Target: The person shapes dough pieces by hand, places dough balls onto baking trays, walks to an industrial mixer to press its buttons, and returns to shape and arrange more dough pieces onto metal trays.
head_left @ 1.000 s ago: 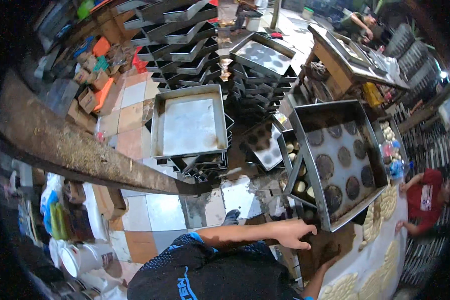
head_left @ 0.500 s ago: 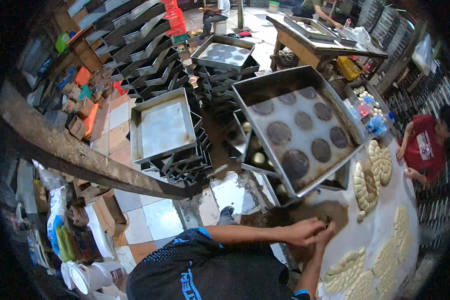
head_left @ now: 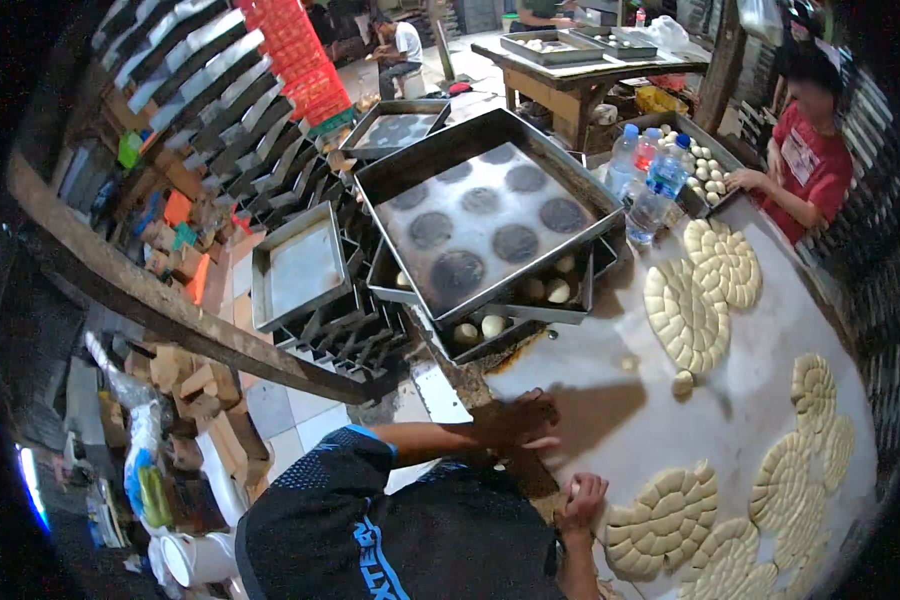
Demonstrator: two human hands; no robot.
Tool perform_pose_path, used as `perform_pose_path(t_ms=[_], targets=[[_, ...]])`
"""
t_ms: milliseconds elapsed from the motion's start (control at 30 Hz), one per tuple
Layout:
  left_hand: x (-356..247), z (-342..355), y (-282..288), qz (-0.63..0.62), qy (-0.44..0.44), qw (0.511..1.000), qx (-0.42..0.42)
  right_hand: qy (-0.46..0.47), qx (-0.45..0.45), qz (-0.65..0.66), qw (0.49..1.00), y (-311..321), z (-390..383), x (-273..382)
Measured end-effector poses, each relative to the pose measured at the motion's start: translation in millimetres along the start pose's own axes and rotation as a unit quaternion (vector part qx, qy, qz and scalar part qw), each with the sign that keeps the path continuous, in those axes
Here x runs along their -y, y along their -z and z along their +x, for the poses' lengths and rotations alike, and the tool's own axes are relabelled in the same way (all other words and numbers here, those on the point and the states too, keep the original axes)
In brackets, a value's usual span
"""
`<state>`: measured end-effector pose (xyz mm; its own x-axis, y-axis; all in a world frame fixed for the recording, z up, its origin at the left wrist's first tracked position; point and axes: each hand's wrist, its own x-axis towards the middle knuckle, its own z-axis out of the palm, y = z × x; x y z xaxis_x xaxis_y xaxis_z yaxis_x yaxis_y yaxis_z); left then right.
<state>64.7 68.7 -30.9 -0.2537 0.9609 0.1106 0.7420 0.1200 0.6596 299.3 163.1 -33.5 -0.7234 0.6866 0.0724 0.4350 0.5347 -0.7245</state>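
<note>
The left hand (head_left: 518, 425) hangs with fingers loosely parted; the right hand (head_left: 581, 503) curls, contents unclear, beside the nearest cut dough round (head_left: 662, 522) on the worktop (head_left: 585, 365), which looks soft, light and easily stretched, best supported from beneath with 2 hands.
</note>
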Motion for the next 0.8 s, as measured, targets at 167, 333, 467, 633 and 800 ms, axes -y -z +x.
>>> perform_pose_path(t_ms=[167,333,467,633,800], targets=[[20,77,-10,0.236,-0.112,0.957,-0.123,0.114,-0.106,-0.219,0.963,9,43,-21],[18,84,-100,-0.025,-0.023,0.999,-0.011,0.083,-0.09,-0.168,0.978,-31,52,2],[5,103,-89,-0.268,-0.212,0.926,-0.164,0.186,-0.008,-0.127,0.974,-17,19,-24],[55,94,-16,-0.112,-0.036,0.987,-0.113,0.083,-0.047,-0.156,0.983,-4,77,-18],[11,99,-66,0.113,-0.029,0.99,-0.073,0.014,0.071,-0.115,0.991,-22,65,28]])
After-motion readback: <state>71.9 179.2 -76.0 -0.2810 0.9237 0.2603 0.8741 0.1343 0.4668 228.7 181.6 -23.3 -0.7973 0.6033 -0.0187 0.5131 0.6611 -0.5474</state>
